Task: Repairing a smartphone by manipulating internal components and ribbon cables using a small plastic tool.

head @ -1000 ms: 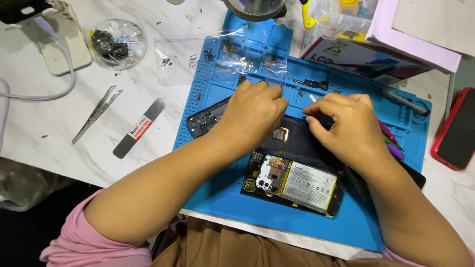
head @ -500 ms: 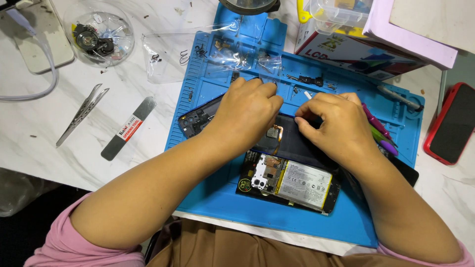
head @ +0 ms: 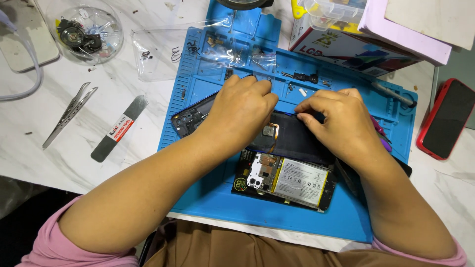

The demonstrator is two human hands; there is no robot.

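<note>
— What are the hands on right now?

— A dark phone back cover (head: pixel 292 136), lying mid-frame on the blue work mat (head: pixel 208 198). The left hand (head: pixel 242 111) is curled, fingers pressed down on the cover's left part; the right hand (head: pixel 336 123) pinches its upper right edge between thumb and fingertips. Just below, toward the bottom of the frame, lies the opened phone (head: pixel 284 178) with its battery and board showing.

— Anything changed in the last second?

— Very little. Both hands have stayed on the cover in much the same grip, and the opened phone lies where it did. The view itself has slid a bit, so everything sits slightly lower in the frame. The work on that cover looks to be still going on, not finished.

— Is the cover lifted or flat?

— Hard to say; the hands hide most of it. It may be tilted slightly over the phone.

— And around the mat?

— On the table (head: pixel 123 79), tweezers (head: pixel 69 113) and a flat metal opening tool (head: pixel 118 128) at left, a clear dish of small parts (head: pixel 86 32) upper left, a clear plastic bag (head: pixel 163 49) beside it, a printed box (head: pixel 346 49) upper right, and a red-cased phone (head: pixel 448 118) at the right edge.
</note>
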